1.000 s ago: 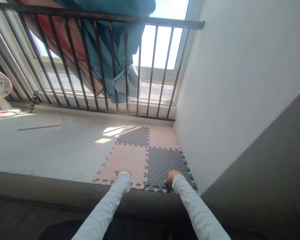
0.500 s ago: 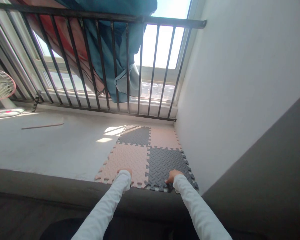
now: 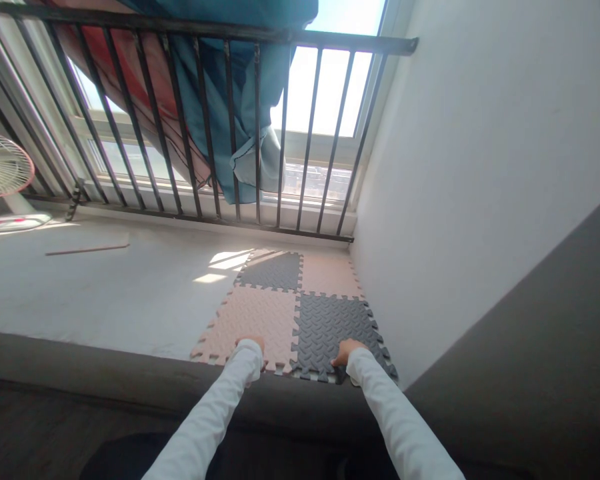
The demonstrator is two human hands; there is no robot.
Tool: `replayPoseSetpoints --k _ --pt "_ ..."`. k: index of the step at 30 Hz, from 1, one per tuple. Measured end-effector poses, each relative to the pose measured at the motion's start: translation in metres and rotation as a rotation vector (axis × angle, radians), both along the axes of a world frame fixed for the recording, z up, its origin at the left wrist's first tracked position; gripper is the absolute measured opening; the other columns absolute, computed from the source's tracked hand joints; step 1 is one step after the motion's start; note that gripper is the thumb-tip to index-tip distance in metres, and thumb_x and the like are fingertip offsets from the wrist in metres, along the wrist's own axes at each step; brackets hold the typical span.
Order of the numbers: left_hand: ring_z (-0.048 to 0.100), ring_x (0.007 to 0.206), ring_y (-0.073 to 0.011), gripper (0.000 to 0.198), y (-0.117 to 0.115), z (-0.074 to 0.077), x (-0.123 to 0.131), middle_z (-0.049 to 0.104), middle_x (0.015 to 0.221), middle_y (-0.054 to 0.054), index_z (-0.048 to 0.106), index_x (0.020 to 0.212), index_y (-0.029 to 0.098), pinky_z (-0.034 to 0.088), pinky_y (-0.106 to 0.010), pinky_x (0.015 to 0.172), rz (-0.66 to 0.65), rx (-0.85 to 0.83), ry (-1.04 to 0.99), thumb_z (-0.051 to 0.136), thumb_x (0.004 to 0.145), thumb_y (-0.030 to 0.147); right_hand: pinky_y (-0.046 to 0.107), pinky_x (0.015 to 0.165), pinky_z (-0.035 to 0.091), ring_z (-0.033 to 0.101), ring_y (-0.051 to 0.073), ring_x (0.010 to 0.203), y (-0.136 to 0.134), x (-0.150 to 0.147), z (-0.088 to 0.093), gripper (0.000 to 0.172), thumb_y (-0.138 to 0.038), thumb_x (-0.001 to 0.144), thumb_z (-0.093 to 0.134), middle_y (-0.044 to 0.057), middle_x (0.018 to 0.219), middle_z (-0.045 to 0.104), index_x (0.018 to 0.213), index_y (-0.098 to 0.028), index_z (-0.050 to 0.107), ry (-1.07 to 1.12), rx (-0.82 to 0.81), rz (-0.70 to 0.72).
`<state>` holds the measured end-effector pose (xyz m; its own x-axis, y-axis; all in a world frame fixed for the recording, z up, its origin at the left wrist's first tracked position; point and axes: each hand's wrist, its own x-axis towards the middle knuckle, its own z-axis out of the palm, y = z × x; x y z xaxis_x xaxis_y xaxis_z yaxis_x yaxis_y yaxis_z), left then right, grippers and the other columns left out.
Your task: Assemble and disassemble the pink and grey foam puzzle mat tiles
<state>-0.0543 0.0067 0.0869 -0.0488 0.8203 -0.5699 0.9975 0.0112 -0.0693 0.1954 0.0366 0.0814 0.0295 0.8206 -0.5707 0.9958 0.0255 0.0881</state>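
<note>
Four interlocking foam tiles lie joined on the raised ledge. My left hand (image 3: 253, 341) rests at the near edge of the front pink foam tile (image 3: 260, 310); the white sleeve covers most of it and its fingers are hidden. At the near edge of the front dark grey foam tile (image 3: 333, 327), my right hand (image 3: 349, 349) is closed on the border, thumb pointing left and down. Behind them are the rear dark grey tile (image 3: 273, 270) and the rear pink tile (image 3: 330, 275).
A white wall (image 3: 460, 167) borders the tiles on the right. Black metal railing (image 3: 257, 133) runs along the window, with teal and red curtains (image 3: 210, 100) behind it. A fan (image 3: 3, 163) and a thin stick (image 3: 87, 250) are on the ledge (image 3: 120, 300) to the left.
The view has shifted slightly. Both hands stay at the near edge of the foam tiles, and the tiles have not visibly moved.
</note>
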Motion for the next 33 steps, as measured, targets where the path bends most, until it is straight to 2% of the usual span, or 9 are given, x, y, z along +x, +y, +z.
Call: replayPoseSetpoints --k 5,12,19,24,28,33 --pt "0.056 0.101 -0.0265 0.05 -0.002 0.007 -0.003 0.06 0.111 -0.015 0.062 0.103 0.016 0.047 -0.037 0.085 -0.038 0.001 -0.012 0.067 0.056 0.03 0.038 0.088 0.044 0.053 0.027 0.104 0.001 0.001 -0.002 0.061 -0.049 0.055 0.066 0.013 0.116 0.056 0.108 -0.018 0.06 0.018 0.004 -0.005" --pt "0.058 0.098 -0.0266 0.047 -0.005 0.016 -0.005 0.061 0.108 -0.016 0.063 0.101 0.015 0.049 -0.035 0.082 -0.056 0.009 -0.017 0.064 0.06 0.036 0.036 0.088 0.044 0.054 0.026 0.104 0.0 0.0 0.001 0.061 -0.049 0.057 0.065 0.013 0.116 0.056 0.109 -0.018 0.059 0.004 -0.003 0.01" --pt "0.058 0.098 -0.0262 0.044 -0.006 0.019 -0.007 0.061 0.108 -0.016 0.063 0.102 0.015 0.048 -0.034 0.082 -0.094 0.02 -0.012 0.059 0.064 0.036 0.036 0.087 0.044 0.054 0.026 0.104 -0.003 0.0 0.002 0.058 -0.051 0.058 0.064 0.012 0.116 0.057 0.107 -0.02 0.06 -0.002 0.01 0.009" --pt "0.058 0.097 -0.0274 0.043 -0.004 0.016 -0.01 0.062 0.106 -0.018 0.064 0.1 0.012 0.049 -0.034 0.081 -0.121 0.007 -0.014 0.059 0.063 0.034 0.038 0.087 0.044 0.053 0.027 0.104 -0.003 0.0 0.001 0.059 -0.052 0.059 0.063 0.013 0.116 0.057 0.108 -0.02 0.06 -0.004 0.011 0.004" --pt "0.058 0.098 -0.0289 0.046 0.0 0.008 -0.014 0.061 0.107 -0.019 0.064 0.1 0.011 0.048 -0.036 0.082 -0.132 0.011 -0.019 0.058 0.063 0.039 0.038 0.087 0.044 0.053 0.027 0.105 -0.004 -0.001 0.002 0.058 -0.05 0.059 0.064 0.013 0.116 0.057 0.108 -0.02 0.06 0.004 0.012 -0.001" --pt "0.056 0.101 -0.0278 0.061 0.003 -0.001 -0.02 0.058 0.113 -0.018 0.054 0.114 0.014 0.047 -0.036 0.084 -0.149 0.056 -0.045 0.061 0.06 0.04 0.039 0.087 0.044 0.052 0.028 0.106 -0.005 -0.002 0.005 0.059 -0.047 0.057 0.067 0.013 0.116 0.056 0.108 -0.019 0.06 0.004 0.005 -0.015"
